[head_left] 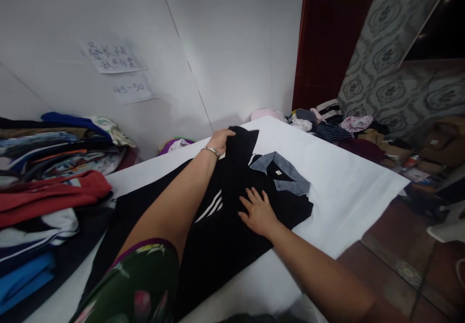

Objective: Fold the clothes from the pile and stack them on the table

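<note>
A black garment (pixel 218 245) with a grey-blue denim collar (pixel 298 183) and white stripes lies spread over the white table (pixel 348 187). My left hand (pixel 219 141) pinches the black sleeve end at the far side and holds it over the body of the garment. With fingers spread, my right hand (pixel 258 212) lies flat on the black cloth just below the collar. A small pale label shows inside the collar. My left forearm hides part of the garment's middle.
Piled folded clothes (pixel 54 168) stand at the left. Handwritten paper signs (pixel 112 59) hang on the white wall. More clothes (pixel 327 124) lie beyond the table's far right edge, near cardboard boxes (pixel 443 141). Tiled floor (pixel 395 245) shows at the right.
</note>
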Demonstrator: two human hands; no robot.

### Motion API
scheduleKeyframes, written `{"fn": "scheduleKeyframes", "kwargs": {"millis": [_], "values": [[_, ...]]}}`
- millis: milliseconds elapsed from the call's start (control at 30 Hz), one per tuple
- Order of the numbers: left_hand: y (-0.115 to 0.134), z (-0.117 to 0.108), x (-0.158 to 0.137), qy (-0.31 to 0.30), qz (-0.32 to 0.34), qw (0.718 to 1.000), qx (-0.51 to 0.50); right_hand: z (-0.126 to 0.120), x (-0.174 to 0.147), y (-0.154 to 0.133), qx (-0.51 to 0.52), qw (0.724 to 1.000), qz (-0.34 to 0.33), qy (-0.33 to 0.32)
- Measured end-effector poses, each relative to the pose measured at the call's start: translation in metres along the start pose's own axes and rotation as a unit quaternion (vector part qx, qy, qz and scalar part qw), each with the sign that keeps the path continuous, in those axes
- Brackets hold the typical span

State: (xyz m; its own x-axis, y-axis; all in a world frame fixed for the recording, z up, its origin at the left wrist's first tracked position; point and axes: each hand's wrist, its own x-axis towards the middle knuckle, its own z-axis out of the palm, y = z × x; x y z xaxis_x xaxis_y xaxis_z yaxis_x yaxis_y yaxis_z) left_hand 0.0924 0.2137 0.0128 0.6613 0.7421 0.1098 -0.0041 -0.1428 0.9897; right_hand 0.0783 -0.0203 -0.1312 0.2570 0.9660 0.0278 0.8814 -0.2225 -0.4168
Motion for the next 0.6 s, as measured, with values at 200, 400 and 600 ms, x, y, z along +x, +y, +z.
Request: {"fn": "scheduleKeyframes", "kwargs": {"millis": [200, 400, 600], "values": [[0.048, -0.069, -0.087, -0.034, 0.116, 0.975, -0.187, 0.002, 0.001, 0.001, -0.02, 1.0, 0.007, 0.008], [0.045, -0.112, -0.201, -0.003, 0.141, 0.982, -0.127, 0.002, -0.001, 0.002, -0.054, 0.998, 0.014, 0.018], [0.013, -0.156, -0.292, -0.009, 0.087, 0.991, 0.104, -0.001, -0.004, 0.001, -0.081, 0.996, -0.002, 0.033]]}}
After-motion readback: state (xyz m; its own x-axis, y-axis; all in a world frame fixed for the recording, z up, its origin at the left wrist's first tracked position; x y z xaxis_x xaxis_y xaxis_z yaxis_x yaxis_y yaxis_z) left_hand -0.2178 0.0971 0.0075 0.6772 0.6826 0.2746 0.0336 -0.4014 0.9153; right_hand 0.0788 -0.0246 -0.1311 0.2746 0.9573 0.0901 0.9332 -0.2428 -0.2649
